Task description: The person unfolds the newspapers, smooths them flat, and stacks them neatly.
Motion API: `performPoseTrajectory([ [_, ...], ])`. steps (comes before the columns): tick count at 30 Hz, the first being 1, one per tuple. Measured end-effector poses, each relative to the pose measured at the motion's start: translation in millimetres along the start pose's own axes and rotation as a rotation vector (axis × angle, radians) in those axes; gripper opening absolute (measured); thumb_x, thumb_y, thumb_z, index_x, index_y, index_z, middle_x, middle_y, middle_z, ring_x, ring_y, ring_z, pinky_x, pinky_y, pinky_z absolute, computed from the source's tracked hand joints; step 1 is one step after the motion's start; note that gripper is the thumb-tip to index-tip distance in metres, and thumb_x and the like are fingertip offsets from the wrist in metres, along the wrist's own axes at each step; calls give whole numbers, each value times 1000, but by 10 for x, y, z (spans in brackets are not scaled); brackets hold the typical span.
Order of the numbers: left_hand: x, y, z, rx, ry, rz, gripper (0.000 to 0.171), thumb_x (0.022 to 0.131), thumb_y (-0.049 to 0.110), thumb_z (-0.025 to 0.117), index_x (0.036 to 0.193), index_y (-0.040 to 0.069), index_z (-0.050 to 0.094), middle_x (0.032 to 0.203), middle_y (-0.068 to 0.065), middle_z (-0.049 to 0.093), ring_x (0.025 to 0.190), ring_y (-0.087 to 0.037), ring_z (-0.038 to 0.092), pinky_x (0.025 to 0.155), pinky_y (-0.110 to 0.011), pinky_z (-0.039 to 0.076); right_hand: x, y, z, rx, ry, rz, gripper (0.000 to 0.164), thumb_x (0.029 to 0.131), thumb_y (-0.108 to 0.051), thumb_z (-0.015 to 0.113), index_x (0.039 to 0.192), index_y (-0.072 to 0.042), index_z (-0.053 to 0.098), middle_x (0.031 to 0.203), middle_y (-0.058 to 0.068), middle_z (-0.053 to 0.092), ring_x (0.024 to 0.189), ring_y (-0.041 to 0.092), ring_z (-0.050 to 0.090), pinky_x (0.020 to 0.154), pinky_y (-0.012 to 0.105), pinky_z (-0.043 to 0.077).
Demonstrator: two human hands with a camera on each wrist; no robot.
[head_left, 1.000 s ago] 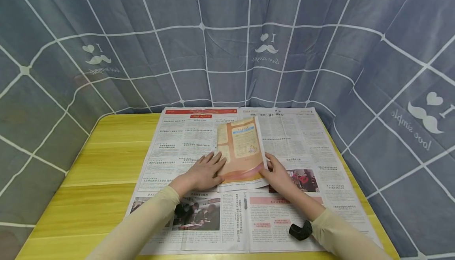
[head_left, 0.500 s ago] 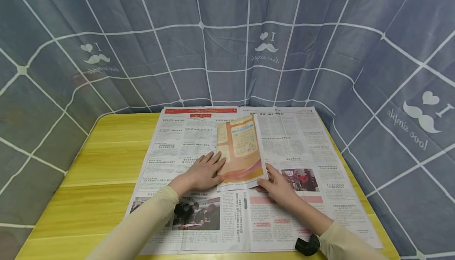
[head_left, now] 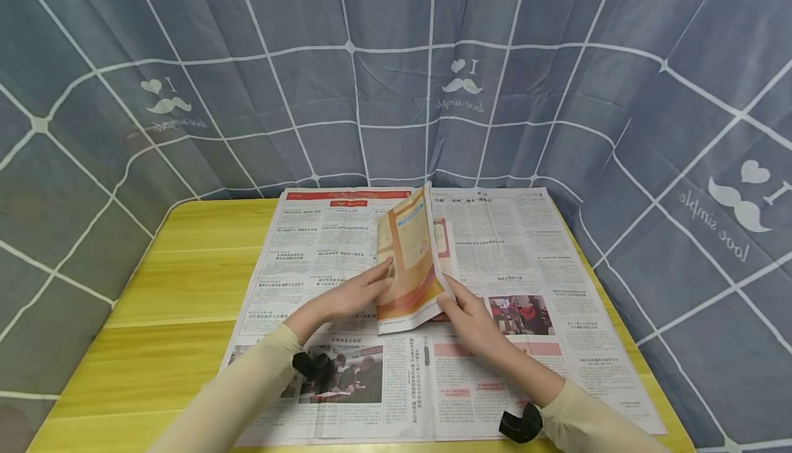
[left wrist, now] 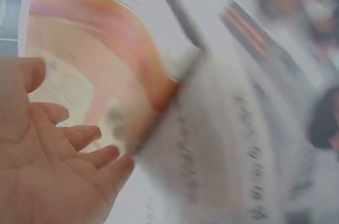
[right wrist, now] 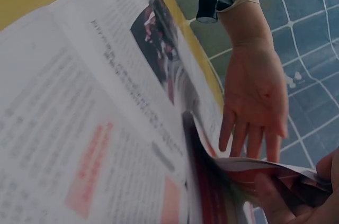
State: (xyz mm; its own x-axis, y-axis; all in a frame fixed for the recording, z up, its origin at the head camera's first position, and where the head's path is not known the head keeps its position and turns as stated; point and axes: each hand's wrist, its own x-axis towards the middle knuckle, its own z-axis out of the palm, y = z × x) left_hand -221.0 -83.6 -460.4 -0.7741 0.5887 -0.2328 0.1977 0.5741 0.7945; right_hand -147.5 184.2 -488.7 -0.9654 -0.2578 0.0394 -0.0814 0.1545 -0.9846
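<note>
An orange-and-tan booklet (head_left: 408,260) lies in the middle of the spread newspaper, its upper leaf tilted up from the right side. My right hand (head_left: 470,315) pinches that leaf near its lower right corner; in the right wrist view, thumb and fingers of the right hand (right wrist: 302,197) show around the paper edge. Under the raised leaf a page with a red frame (head_left: 441,236) shows. At the booklet's left edge is my left hand (head_left: 349,296), fingers extended with the palm turned toward it. The left wrist view has the left hand (left wrist: 58,155) with spread fingers against the booklet's face.
Newspaper sheets (head_left: 309,295) cover much of the yellow wood-look table (head_left: 161,343). Bare tabletop runs along the left. A grey curtain (head_left: 396,89) with white lines surrounds the back and sides. Each wrist wears a black strap-like device (head_left: 521,424).
The booklet's right side has risen and tipped leftward in my right hand, exposing a page beneath. My left hand has turned from lying palm down to standing on edge.
</note>
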Motion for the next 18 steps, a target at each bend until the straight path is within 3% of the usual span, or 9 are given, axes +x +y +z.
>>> performPoseTrajectory([
  [3,-36,127,-54,-170,3,-22,65,112,43,35,167,18,9,171,-3,11,155,-28,14,121,-54,20,37,-76,52,-2,-8,-20,47,110,-35,48,157,-28,43,140,0,61,129,19,56,112,50,37],
  [9,-80,374,-185,-327,11,1,72,110,51,34,167,20,3,171,-8,8,152,-33,25,116,-53,34,133,-187,159,26,-57,-88,48,111,-36,46,157,-23,43,144,6,59,130,21,56,109,48,41],
  [15,-97,564,-406,-411,56,-13,72,109,55,34,166,27,1,171,-8,8,149,-37,31,110,-51,42,235,-295,300,94,-162,-126,51,111,-34,45,160,-21,38,147,13,55,131,27,56,108,51,42],
  [18,-110,646,-520,-413,101,-61,74,109,55,37,166,26,1,171,-3,6,148,-34,34,106,-48,47,276,-338,398,121,-206,-121,51,111,-33,46,160,-22,37,144,16,56,125,30,59,104,53,46],
])
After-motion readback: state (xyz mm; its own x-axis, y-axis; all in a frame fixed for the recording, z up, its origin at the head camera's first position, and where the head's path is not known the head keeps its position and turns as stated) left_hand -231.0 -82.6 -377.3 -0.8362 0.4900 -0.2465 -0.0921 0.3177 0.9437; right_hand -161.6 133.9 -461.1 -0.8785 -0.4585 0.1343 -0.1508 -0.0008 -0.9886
